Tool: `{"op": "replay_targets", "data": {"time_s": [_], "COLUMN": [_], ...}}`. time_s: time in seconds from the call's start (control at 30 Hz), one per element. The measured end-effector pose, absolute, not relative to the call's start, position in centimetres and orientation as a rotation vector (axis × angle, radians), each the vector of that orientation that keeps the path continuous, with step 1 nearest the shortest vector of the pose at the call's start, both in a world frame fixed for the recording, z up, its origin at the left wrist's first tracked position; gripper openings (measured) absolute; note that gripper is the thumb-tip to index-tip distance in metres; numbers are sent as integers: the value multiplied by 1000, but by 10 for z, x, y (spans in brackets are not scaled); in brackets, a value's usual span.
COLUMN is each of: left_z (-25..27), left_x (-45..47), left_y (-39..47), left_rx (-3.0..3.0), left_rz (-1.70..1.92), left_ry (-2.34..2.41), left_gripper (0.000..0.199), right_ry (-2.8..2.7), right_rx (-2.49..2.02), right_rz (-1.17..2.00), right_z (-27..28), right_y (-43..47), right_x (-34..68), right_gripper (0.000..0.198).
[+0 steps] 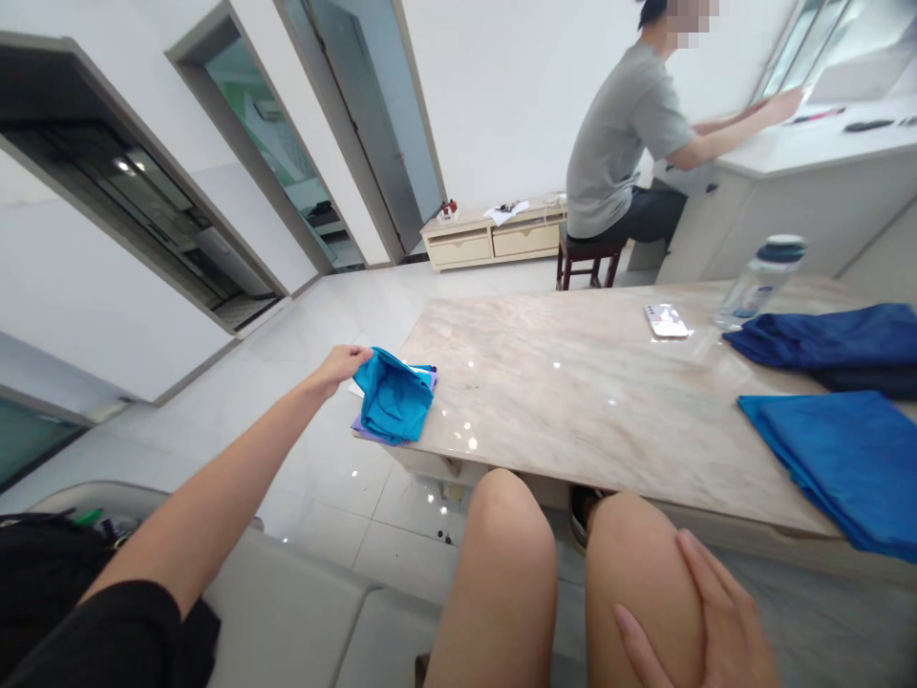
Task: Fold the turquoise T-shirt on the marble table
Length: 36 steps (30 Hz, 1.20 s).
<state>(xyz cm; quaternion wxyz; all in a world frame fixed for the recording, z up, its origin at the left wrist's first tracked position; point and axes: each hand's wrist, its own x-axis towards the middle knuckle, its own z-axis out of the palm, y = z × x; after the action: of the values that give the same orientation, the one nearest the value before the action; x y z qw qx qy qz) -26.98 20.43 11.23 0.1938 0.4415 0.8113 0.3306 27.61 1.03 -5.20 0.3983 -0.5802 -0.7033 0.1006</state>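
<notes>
Your left hand [342, 364] pinches a soft, light turquoise folded cloth [393, 397] by its upper edge at the marble table's [573, 401] corner, apparently atop 1 purple cloth, while your right hand [706, 621] rests open on your knee.

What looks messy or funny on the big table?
The teal cloth sits crumpled at the table's left corner, partly hanging past the edge, with the left hand gripping it. A purple piece peeks out beneath. The blue cloth on the right lies folded flat. Nothing is spilled; the bottle stands upright.
</notes>
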Motion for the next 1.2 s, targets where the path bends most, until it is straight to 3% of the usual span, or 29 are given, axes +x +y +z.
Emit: {"op": "replay_targets", "data": {"time_s": [0.2,0.33,0.37,0.47,0.63,0.93,1.2], "left_z": [284,357,368,386,393,410,411], "left_x": [-218,-160,-146,-113,-102,-170,-160], "left_y": [206,181,176,166,159,128,114], "left_rx": [1634,1826,1854,1878,1913,2018,2133], "left_rz": [1014,1143,1191,1332,1437,1250,1251], "left_ry": [2072,1974,1960,1910,1934,2313,2267], "left_gripper": [26,22,22,24,19,17,35], "right_ry": [-1733,-1765,-1774,-1794,-1844,-1751,-1765], "right_rx": [-1392,-1244,-1202,-1208,-1317,-1140,-1192], "right_rz": [137,61,87,223,550,83,-77], "right_z": [-52,-20,-6,44,123,291,360], "right_y": [18,42,52,93,157,233,218], "right_x": [261,219,204,165,161,282,322], "right_gripper": [87,72,75,92,56,51,27]}}
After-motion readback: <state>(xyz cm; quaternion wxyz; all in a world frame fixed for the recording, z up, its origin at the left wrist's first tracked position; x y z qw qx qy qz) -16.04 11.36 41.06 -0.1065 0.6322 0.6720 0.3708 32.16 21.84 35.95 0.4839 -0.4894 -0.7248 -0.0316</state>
